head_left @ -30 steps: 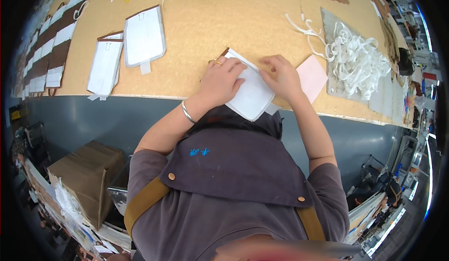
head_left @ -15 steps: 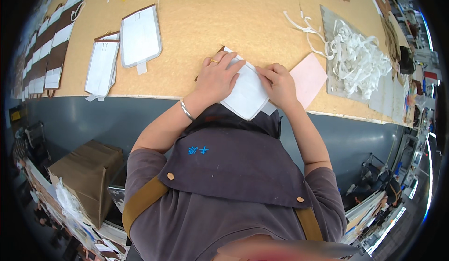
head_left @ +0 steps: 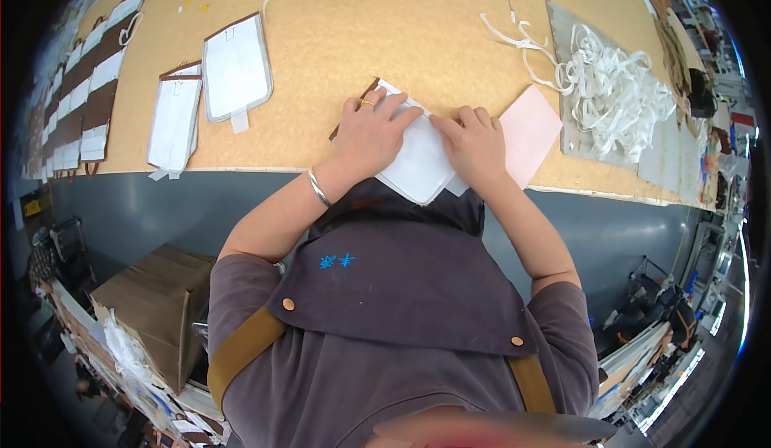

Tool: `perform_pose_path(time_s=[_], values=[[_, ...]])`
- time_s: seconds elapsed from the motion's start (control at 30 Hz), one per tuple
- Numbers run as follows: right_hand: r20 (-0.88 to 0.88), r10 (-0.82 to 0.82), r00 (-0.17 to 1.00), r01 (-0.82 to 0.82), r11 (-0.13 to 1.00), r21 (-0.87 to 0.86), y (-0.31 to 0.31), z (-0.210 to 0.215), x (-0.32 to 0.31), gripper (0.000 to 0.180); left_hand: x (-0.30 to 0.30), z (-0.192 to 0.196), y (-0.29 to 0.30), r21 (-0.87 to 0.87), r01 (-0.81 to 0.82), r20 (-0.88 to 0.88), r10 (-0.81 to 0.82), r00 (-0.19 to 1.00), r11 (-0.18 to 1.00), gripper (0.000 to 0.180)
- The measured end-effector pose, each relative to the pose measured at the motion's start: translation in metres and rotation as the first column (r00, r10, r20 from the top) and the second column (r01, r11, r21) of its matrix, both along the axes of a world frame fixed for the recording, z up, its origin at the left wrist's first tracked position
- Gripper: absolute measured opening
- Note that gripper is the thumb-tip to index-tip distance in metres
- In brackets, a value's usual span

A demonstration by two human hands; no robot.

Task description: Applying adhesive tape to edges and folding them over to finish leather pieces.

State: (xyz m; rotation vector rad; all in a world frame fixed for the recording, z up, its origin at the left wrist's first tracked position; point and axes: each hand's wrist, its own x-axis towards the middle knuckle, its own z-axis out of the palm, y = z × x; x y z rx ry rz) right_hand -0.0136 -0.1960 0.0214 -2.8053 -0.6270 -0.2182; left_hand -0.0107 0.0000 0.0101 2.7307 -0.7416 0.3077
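Note:
A white panel [head_left: 420,160] with rounded corners and a brown strip along its far left edge lies tilted at the table's front edge. My left hand [head_left: 368,136] rests on its left part, fingers spread across the white surface. At its right edge my right hand [head_left: 477,148] has thumb and fingers pinched on the panel's border; the fingertips are partly hidden. A greyish tab [head_left: 458,186] sticks out below my right hand. Just right of that hand lies a pink sheet [head_left: 530,136].
Similar white pieces [head_left: 238,69] lie to the left, with a brown-and-white row [head_left: 95,75] beyond them. On the right, a heap of white tape [head_left: 618,95] sits on a grey sheet [head_left: 562,38]. A brown box-shaped bundle [head_left: 152,303] stands below the table.
My right hand has slid slightly up and left along the panel's edge, its fingers a little more bent. My left hand stays nearly in place on the panel.

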Motion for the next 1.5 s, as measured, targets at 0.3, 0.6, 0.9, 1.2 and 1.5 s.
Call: perform_pose_path(time_s=[0.3,0.6,0.9,1.2,1.5], values=[[-0.083,-0.083,0.993,0.102,0.961,0.256,-0.041,0.022,0.000,0.023,0.011,0.022,0.037,-0.217,-0.319,-0.278,0.255,0.926,0.923,0.054],[-0.023,-0.632,0.775,0.617,0.747,0.247,-0.125,0.004,-0.031,0.037,0.057,0.089,0.053,-0.776,-0.392,-0.566,-0.270,0.779,0.495,0.034],[-0.127,-0.612,0.781,0.617,0.723,0.310,-0.123,-0.004,-0.045,0.037,0.095,0.015,0.059,-0.453,-0.412,-0.737,-0.072,0.672,0.790,0.048],[-0.079,-0.467,0.881,0.470,0.841,0.267,-0.076,-0.001,-0.030,0.038,0.114,0.088,0.093,-0.818,-0.384,-0.533,-0.313,0.786,0.429,0.040],[0.022,-0.505,0.863,0.486,0.839,0.245,-0.032,-0.013,-0.028,0.037,0.252,0.114,0.143,-0.926,-0.097,-0.177,0.193,0.965,-0.365,0.037]])
